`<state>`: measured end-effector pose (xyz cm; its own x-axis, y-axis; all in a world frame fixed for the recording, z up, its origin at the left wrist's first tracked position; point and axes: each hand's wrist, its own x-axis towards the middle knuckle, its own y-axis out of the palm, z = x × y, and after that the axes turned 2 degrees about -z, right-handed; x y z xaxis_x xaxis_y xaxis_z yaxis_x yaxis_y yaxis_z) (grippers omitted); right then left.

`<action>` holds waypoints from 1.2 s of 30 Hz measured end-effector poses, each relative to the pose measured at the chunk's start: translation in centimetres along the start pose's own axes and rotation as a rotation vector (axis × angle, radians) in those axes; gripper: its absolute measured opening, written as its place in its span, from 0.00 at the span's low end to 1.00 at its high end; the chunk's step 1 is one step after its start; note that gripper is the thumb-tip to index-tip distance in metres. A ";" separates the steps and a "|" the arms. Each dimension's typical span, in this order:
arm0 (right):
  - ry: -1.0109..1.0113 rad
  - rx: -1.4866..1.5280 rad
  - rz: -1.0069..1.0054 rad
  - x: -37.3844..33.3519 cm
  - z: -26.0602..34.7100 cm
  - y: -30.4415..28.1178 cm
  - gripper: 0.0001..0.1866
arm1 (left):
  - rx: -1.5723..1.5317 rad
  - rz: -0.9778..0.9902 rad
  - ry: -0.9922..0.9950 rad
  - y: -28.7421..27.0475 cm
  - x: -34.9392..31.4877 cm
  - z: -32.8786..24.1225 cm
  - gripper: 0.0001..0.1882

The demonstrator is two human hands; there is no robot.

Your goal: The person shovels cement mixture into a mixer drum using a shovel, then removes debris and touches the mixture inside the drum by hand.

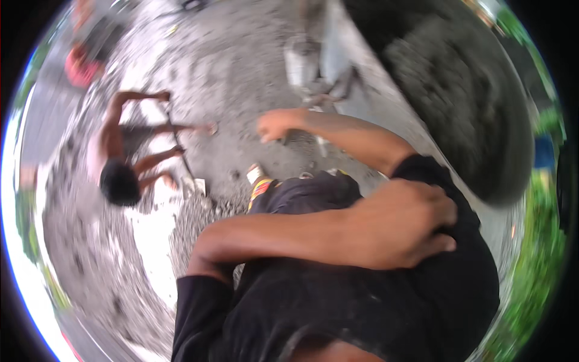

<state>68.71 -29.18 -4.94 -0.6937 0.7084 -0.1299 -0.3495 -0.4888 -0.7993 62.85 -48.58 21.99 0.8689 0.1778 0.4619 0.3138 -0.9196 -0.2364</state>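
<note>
Gravel-strewn grey ground [229, 66] fills most of the blurred view, with the person's own body in a black short-sleeved shirt [362, 301] at the lower edge. Their left hand [401, 223] crosses the chest and lies on the black sleeve at the right upper arm, fingers curled and pressing into the cloth. Their right hand [274, 125] reaches out over the ground with its fingers bent inward; blur hides whether it grips anything. Just beyond it lies a grey sack-like heap [313, 66], too smeared to make out. Toward the ground's left edge another person [129, 154] bends low over a thin dark long-handled tool [178, 142]. A large dark rounded mass [464, 90] fills the upper right.
</note>
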 end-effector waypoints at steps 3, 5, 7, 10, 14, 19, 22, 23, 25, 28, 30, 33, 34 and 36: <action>0.123 0.072 0.044 -2.6 -0.1 -1.0 0.16 | 0.064 0.118 -0.138 1.4 0.9 -0.3 0.15; 0.236 0.125 0.075 -2.5 1.0 -1.1 0.16 | 0.037 0.099 -0.174 1.6 1.9 0.4 0.14; 0.251 0.145 0.125 -1.4 1.5 -0.4 0.16 | -0.122 -0.131 -0.153 2.4 4.3 1.3 0.13; 0.267 0.119 0.241 -0.8 1.3 2.0 0.16 | -0.101 -0.245 0.028 3.9 9.5 3.3 0.12; 0.353 0.149 0.338 -2.0 -5.6 6.3 0.15 | 0.498 -0.562 0.459 9.9 15.7 1.7 0.10; 0.425 0.223 0.205 -4.5 -2.1 3.0 0.15 | 0.449 -0.094 0.493 2.6 7.3 -7.0 0.10; 0.450 0.329 0.071 -4.6 -5.5 5.9 0.14 | 0.332 -0.170 0.382 -3.2 0.1 -8.0 0.11; 0.529 0.465 0.000 -5.2 -5.8 7.0 0.13 | 0.233 -0.195 0.338 -4.2 -1.5 -7.3 0.12; 0.754 0.725 -0.118 -5.8 -4.6 8.7 0.13 | 0.085 -0.321 0.272 -5.1 -4.3 -5.1 0.16; 1.035 1.171 -0.294 -7.3 -4.2 11.5 0.19 | -0.091 -0.226 -0.006 -9.2 -10.3 -1.8 0.20; 1.141 1.260 -0.542 -9.8 -4.2 11.4 0.25 | -0.148 -0.424 -0.557 -10.4 -15.8 1.2 0.20; 1.229 1.321 -1.075 -12.1 -5.3 10.3 0.51 | 0.434 -0.677 -1.213 -7.9 -27.6 8.6 0.20; 1.245 1.363 -1.210 -11.8 -5.8 9.1 0.54 | 0.413 -0.616 -1.430 -5.7 -33.8 12.4 0.21; 1.275 1.306 -1.481 -12.3 -7.3 6.8 0.52 | 0.423 -0.382 -1.557 -1.6 -42.8 17.2 0.22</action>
<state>79.44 -37.46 -13.02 0.7185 0.3429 -0.6052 -0.4790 0.8748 -0.0730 31.71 -48.75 -12.13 0.1654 0.7529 -0.6370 0.4337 -0.6356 -0.6387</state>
